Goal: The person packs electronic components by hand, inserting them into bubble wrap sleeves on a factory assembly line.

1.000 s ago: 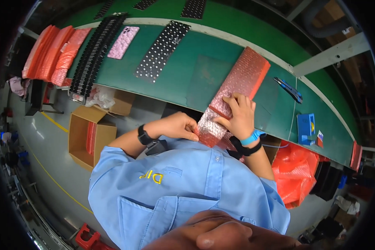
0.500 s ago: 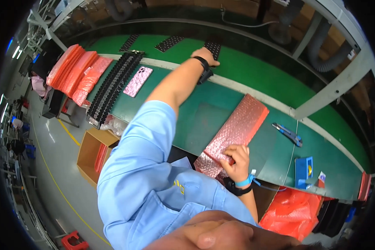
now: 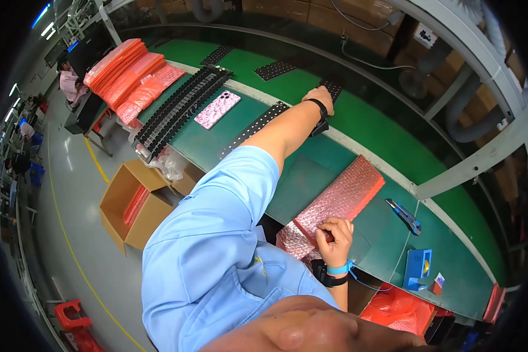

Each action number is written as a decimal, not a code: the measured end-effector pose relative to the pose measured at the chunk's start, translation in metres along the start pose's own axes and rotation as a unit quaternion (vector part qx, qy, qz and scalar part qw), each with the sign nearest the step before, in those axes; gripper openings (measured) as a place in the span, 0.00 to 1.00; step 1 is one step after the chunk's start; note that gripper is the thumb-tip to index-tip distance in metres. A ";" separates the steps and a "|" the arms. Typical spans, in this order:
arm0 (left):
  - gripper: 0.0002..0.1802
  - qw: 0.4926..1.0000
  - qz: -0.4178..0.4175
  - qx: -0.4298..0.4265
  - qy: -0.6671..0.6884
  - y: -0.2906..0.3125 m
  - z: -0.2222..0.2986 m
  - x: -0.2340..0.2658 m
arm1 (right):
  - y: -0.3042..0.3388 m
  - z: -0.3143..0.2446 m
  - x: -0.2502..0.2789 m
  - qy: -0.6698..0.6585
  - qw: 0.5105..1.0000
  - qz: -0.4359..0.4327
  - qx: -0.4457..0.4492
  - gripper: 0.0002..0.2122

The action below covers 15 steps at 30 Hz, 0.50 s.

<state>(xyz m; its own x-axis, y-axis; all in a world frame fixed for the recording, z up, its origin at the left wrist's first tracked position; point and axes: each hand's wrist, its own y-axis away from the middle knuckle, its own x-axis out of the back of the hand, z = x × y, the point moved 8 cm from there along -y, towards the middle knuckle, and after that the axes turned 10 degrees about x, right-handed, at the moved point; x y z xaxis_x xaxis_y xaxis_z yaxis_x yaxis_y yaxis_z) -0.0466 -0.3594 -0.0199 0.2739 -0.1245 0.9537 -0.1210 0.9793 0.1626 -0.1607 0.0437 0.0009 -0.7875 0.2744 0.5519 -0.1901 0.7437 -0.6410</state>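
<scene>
I'd lift the dotted sheet (image 3: 333, 88) flat; left hand (image 3: 321, 98) grip, can't tell; right hand (image 3: 335, 237) curls against bubble wrap (image 3: 343, 193), grip unclear.

The smooth grey floor (image 3: 91, 234) has a thick yellow line (image 3: 97, 159) on it. A red plastic stool (image 3: 70, 308) stands at the lower left. Bright white tube lights (image 3: 47, 29) shine above. A big pale metal beam (image 3: 469, 178) is on the right.
</scene>
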 end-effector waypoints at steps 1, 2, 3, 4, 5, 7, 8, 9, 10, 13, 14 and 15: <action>0.47 0.999 0.003 0.011 0.036 0.002 -0.005 0.007 | -0.001 0.000 0.000 0.006 1.000 0.000 0.004 0.05; 0.46 0.997 0.005 0.023 0.073 0.004 -0.011 0.014 | -0.001 0.001 0.000 0.006 1.000 0.006 0.005 0.04; 0.45 0.993 0.006 0.040 0.108 0.008 -0.022 0.018 | 0.001 0.001 -0.001 0.000 1.000 0.009 0.007 0.04; 0.45 0.993 0.007 0.046 0.113 0.005 -0.028 0.021 | 0.002 0.000 -0.002 -0.008 1.000 0.009 0.009 0.04; 0.46 0.979 -0.044 0.042 0.196 -0.008 -0.035 0.023 | 0.002 -0.003 -0.004 -0.012 1.000 0.002 0.015 0.04; 0.47 0.923 -0.138 0.032 0.359 -0.028 -0.054 0.033 | 0.004 -0.002 -0.002 -0.002 1.000 0.001 0.009 0.03; 0.47 0.921 -0.131 0.042 0.364 -0.034 -0.072 0.040 | 0.004 -0.002 -0.002 0.002 1.000 0.000 0.006 0.03; 0.48 0.898 -0.092 0.085 0.421 -0.040 -0.097 0.053 | 0.003 -0.003 -0.004 -0.004 1.000 -0.007 0.013 0.03; 0.49 0.869 -0.051 0.128 0.475 -0.042 -0.123 0.063 | 0.004 -0.003 -0.004 -0.001 1.000 -0.008 0.012 0.03; 0.50 0.807 0.088 0.190 0.551 -0.031 -0.191 0.085 | 0.005 -0.002 -0.004 0.004 1.000 -0.011 0.014 0.03; 0.50 0.777 0.177 0.204 0.569 -0.021 -0.216 0.096 | 0.006 0.000 -0.005 0.006 1.000 -0.011 0.008 0.03; 0.50 0.775 0.180 0.204 0.571 -0.018 -0.228 0.099 | 0.008 0.001 -0.005 0.010 1.000 -0.009 0.002 0.03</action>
<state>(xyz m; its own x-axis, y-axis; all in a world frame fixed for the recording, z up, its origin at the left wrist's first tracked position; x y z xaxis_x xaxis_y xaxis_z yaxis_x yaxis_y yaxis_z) 0.2003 -0.3533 0.0137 0.7902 0.5948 0.1478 -0.6125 0.7573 0.2266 -0.1588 0.0474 -0.0074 -0.7727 0.2731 0.5730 -0.2059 0.7460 -0.6333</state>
